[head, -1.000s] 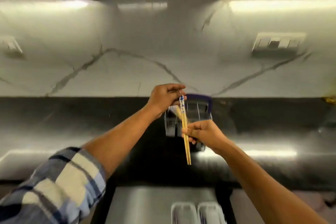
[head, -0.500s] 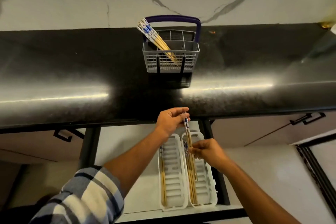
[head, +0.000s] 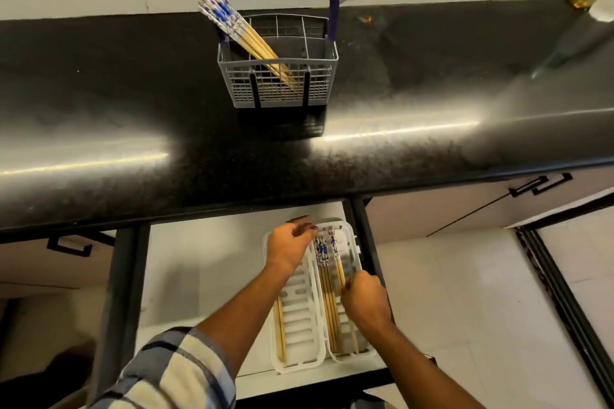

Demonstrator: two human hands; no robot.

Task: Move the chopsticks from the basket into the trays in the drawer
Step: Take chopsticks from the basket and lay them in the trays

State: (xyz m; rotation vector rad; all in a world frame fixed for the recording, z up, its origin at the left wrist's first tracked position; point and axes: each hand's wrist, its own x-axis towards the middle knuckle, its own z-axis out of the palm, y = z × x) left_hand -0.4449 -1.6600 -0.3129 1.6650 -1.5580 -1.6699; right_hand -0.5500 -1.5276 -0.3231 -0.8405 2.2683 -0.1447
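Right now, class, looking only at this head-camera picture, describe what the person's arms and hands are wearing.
The left arm has a plaid sleeve in blue, cream and dark checks, pushed up so the forearm is bare. The right arm shows no sleeve in view. Neither the left hand nor the right hand shows gloves, rings or a watch.

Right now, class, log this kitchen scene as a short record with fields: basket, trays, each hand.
basket: grey basket on the black counter, chopsticks leaning inside
left tray: left tray in the drawer, one chopstick along its left side
right tray: right tray, several chopsticks
left hand: over the trays' far end
right hand: at the right tray's chopsticks
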